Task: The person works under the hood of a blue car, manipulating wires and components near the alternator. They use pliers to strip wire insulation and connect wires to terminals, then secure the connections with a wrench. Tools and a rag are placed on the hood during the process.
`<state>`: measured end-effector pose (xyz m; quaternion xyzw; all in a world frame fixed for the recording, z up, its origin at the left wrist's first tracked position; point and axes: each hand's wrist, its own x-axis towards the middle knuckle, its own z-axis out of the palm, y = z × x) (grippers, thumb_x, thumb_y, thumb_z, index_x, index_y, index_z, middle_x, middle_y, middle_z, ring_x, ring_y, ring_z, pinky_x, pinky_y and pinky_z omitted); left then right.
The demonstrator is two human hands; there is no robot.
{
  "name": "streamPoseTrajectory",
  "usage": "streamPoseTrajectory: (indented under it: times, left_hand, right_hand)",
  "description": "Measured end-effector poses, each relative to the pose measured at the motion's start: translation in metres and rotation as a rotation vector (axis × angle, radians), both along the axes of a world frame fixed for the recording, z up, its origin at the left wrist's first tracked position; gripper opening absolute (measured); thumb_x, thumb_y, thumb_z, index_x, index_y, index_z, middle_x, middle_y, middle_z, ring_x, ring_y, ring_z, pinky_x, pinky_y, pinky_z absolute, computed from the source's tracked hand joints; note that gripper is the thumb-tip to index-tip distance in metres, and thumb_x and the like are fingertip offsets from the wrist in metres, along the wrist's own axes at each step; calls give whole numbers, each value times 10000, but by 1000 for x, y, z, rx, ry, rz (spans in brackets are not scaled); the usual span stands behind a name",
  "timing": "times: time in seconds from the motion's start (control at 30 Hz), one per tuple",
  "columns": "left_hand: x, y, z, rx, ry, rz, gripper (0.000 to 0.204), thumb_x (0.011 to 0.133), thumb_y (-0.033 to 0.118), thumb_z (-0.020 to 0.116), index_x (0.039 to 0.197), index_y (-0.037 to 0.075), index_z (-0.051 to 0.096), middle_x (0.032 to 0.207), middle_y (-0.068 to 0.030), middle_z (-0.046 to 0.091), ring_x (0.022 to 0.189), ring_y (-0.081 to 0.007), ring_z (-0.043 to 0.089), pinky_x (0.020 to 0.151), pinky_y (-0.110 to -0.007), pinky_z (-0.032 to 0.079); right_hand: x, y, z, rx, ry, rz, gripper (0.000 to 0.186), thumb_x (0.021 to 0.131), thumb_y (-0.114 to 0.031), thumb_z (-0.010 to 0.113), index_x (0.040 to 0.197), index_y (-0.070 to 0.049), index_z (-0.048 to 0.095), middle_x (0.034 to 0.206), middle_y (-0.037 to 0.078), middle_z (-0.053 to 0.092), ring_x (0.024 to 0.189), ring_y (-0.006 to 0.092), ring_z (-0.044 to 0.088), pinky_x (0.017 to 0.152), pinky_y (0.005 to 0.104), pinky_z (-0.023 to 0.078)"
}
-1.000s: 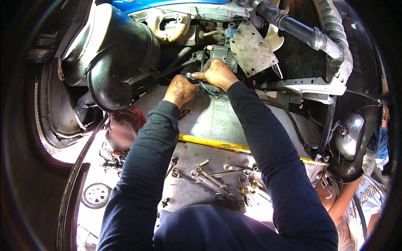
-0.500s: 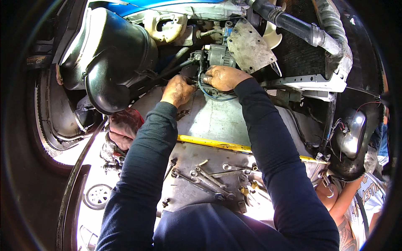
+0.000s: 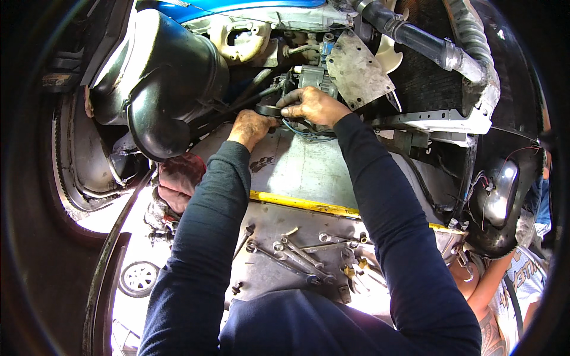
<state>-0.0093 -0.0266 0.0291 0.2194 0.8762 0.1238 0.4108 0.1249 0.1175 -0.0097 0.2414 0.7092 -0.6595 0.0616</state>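
Inside the engine bay, my right hand (image 3: 316, 107) pinches a roll of black tape (image 3: 268, 110) between thumb and fingers. My left hand (image 3: 250, 127) is closed just below the roll's left side, its fingertips turned inward; what they grip is hidden. A loop of blue wire (image 3: 301, 130) hangs beneath my right hand. Directly behind that hand sits a ribbed metal alternator (image 3: 314, 77), partly covered by it. Dark cables (image 3: 252, 95) run in from the left toward my fingers.
A large black air housing (image 3: 172, 71) fills the left. A flat metal plate (image 3: 359, 68) and a radiator hose (image 3: 415, 41) stand at right. Several wrenches (image 3: 297, 252) lie on a metal panel near my body. Another person's arm (image 3: 490, 279) shows at lower right.
The roll of tape has come into sight between my hands. My right hand has shifted slightly right and up; my left hand stays low beside it.
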Motion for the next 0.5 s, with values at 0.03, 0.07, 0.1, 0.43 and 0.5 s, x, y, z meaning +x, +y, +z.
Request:
streamPoseTrajectory:
  times: [0.03,0.07,0.1,0.43,0.5]
  left_hand:
    - [1,1,0,-19,22,-28,474,804,318,851,1040,-79,742,1010,-205,762,926,-245,723,863,-346,543]
    - [2,2,0,-2,-8,-24,470,803,313,848,1039,-79,743,1014,-208,763,934,-250,725,871,-348,542]
    - [3,4,0,-2,-33,-24,465,803,308,846,1039,-80,744,1019,-211,763,941,-255,728,878,-351,540]
    - [10,-2,-9,140,-37,-159,371,831,247,793,1051,-49,754,1011,-219,756,911,-301,715,873,-389,532]
    - [8,-3,-10,128,-8,-190,363,843,252,785,1053,-42,758,1023,-224,756,930,-306,722,877,-388,532]
  right_hand:
    - [-3,-3,1,70,-53,-44,472,844,-347,843,1079,48,736,952,151,744,844,226,683,824,351,543]
    - [-9,-8,2,147,-137,-100,532,818,-392,853,1071,60,735,965,185,747,856,264,691,835,358,544]
    - [-14,-13,2,218,-236,-155,591,792,-437,863,1063,72,734,978,219,750,869,301,698,845,364,545]
    - [3,5,-25,450,-49,253,506,1002,-434,583,1294,-27,654,1248,226,689,1180,350,645,1003,406,483]
    - [11,16,-15,315,-334,212,515,1018,-491,545,1264,-57,673,1254,248,678,1198,391,635,999,457,494]
